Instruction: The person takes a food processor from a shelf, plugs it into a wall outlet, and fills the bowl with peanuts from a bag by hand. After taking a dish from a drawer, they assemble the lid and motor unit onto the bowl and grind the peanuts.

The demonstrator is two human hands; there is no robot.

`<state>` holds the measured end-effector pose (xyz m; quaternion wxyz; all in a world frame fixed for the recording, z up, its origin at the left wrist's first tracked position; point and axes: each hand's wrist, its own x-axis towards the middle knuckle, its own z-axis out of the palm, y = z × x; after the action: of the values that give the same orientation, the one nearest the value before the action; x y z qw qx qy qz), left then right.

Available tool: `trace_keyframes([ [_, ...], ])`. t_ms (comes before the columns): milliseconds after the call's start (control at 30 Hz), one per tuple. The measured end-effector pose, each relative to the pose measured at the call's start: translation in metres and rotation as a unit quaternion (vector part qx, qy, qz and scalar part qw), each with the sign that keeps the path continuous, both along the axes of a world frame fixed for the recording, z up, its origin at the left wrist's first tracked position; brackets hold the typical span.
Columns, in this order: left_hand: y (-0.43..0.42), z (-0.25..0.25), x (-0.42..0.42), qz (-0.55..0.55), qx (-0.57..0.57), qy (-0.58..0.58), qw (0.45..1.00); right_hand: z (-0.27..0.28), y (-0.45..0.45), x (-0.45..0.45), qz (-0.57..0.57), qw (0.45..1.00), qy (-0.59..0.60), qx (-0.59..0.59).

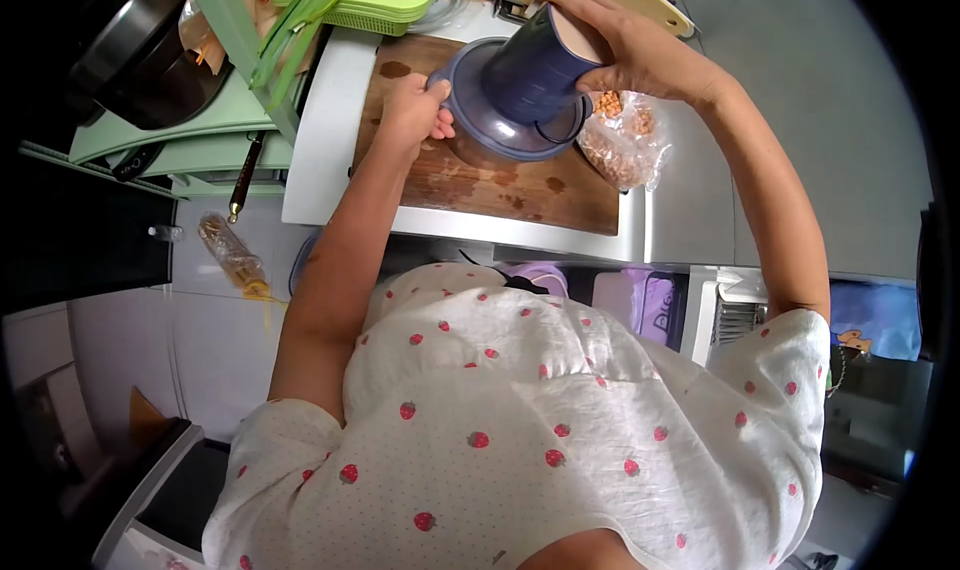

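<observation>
A dark blue appliance top [540,65] with a wide, see-through round lid or base [490,120] is tilted over a wooden cutting board [465,185]. My left hand [415,110] grips the round rim at its left side. My right hand [630,50] is wrapped over the upper end of the blue body, thumb on its near side. What lies under the round part is mostly hidden. A clear plastic bag of small orange-brown pieces [625,145] lies just right of it, at the board's right edge.
A green basket [385,10] with long green leaves [295,35] stands at the back left. A dark pot [150,60] sits on a green shelf [160,143] at the left. Knives and a wooden block [640,0] are behind my right hand.
</observation>
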<state>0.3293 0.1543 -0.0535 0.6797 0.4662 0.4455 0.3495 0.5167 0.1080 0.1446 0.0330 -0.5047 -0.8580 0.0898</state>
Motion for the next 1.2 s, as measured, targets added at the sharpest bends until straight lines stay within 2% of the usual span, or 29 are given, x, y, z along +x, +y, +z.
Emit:
trace_keyframes([
  [67, 0.000, -0.001, 0.001, -0.003, -0.004, 0.002, 1.000, 0.001, 0.004, 0.002, 0.050, 0.998, -0.026, 0.017],
  [133, -0.003, 0.001, 0.002, 0.009, -0.008, -0.003, 1.000, -0.002, 0.004, -0.001, -0.107, 0.988, 0.075, -0.083],
  [167, -0.004, 0.001, 0.002, 0.018, -0.010, -0.005, 1.000, -0.005, 0.004, -0.006, -0.106, 0.988, 0.072, -0.086],
  [233, -0.004, 0.000, 0.003, 0.019, -0.010, -0.006, 1.000, -0.011, 0.005, -0.018, -0.212, 0.973, -0.093, 0.021],
  [400, -0.004, -0.001, 0.005, 0.024, -0.008, -0.026, 0.999, -0.002, 0.019, -0.010, -0.182, 0.980, -0.052, -0.055],
  [467, -0.007, 0.005, 0.006, 0.018, -0.031, -0.019, 0.999, -0.001, 0.019, 0.002, -0.129, 0.983, 0.063, -0.112],
  [500, -0.006, 0.005, 0.008, 0.016, -0.032, -0.022, 0.999, -0.006, 0.017, 0.008, -0.078, 0.995, 0.044, -0.045],
  [533, -0.004, 0.004, 0.010, 0.025, -0.021, -0.013, 0.999, -0.006, 0.015, 0.004, -0.078, 0.995, 0.040, -0.046],
  [600, 0.000, 0.003, 0.014, 0.030, -0.013, -0.006, 0.999, -0.009, 0.007, -0.009, -0.153, 0.986, -0.058, 0.024],
  [633, 0.005, 0.003, 0.016, 0.028, -0.006, 0.008, 1.000, -0.016, 0.011, -0.009, -0.152, 0.984, -0.065, 0.061],
  [667, 0.009, 0.004, 0.017, 0.027, 0.004, 0.021, 0.999, -0.019, 0.012, -0.011, -0.154, 0.984, -0.068, 0.063],
  [733, 0.016, 0.000, 0.018, 0.029, 0.009, 0.013, 0.999, -0.022, 0.017, -0.017, -0.207, 0.962, -0.155, 0.091],
  [800, 0.014, -0.007, 0.018, 0.027, 0.007, 0.010, 1.000, -0.017, 0.018, -0.011, -0.205, 0.965, -0.150, 0.063],
  [867, 0.014, -0.002, 0.017, 0.021, -0.002, -0.002, 1.000, -0.016, 0.026, 0.010, -0.141, 0.987, -0.072, 0.016],
  [933, 0.016, -0.004, 0.017, 0.019, 0.006, 0.002, 1.000, -0.012, 0.031, 0.011, -0.098, 0.992, -0.082, 0.022],
  [1000, 0.015, -0.005, 0.017, 0.015, 0.012, 0.008, 1.000, -0.012, 0.030, -0.003, -0.038, 0.993, -0.087, 0.073],
  [1067, 0.014, -0.002, 0.018, 0.019, 0.011, 0.016, 1.000, -0.024, 0.028, -0.004, -0.068, 0.989, -0.108, 0.080],
  [1133, 0.014, -0.004, 0.018, 0.022, 0.000, 0.010, 1.000, -0.039, 0.022, -0.001, -0.056, 0.970, -0.137, 0.194],
  [1200, 0.014, -0.004, 0.017, 0.020, -0.004, 0.009, 1.000, -0.039, 0.019, 0.008, -0.052, 0.968, -0.126, 0.209],
])
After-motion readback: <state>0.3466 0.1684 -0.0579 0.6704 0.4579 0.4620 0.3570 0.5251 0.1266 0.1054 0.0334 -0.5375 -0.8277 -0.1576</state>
